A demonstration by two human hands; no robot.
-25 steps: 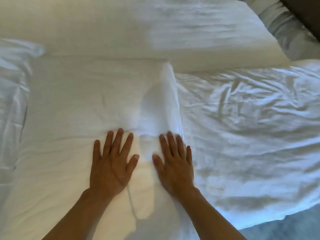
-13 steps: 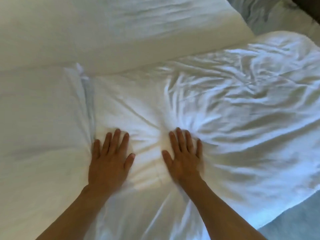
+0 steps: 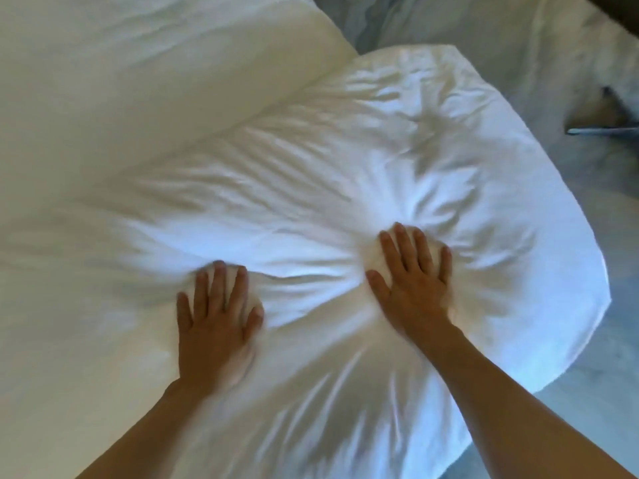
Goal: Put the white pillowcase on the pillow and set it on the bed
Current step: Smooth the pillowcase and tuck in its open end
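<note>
Left hand (image 3: pixel 216 316) and right hand (image 3: pixel 413 288), both flat with fingers straight, pressing into the wrinkled white pillow (image 3: pixel 397 160) on the bed (image 3: pixel 103 98).

Plain white pillowcase (image 3: pixel 397 160), cream-white pillow (image 3: pixel 121 81) behind, grey-blue floor (image 3: pixel 570 409).

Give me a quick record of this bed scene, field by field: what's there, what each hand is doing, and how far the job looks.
pillow: white-cased pillow, wrinkled, lying on the bed
left hand: left hand flat, fingers straight, pressing the fabric
right hand: right hand flat, fingers spread, pressing a dent into the pillow
creases: radiate out from both palms
second pillow: cream-toned pillow behind, touching the first
floor: grey floor at right
progress: case looks on; pillow is being pressed down in place
</note>
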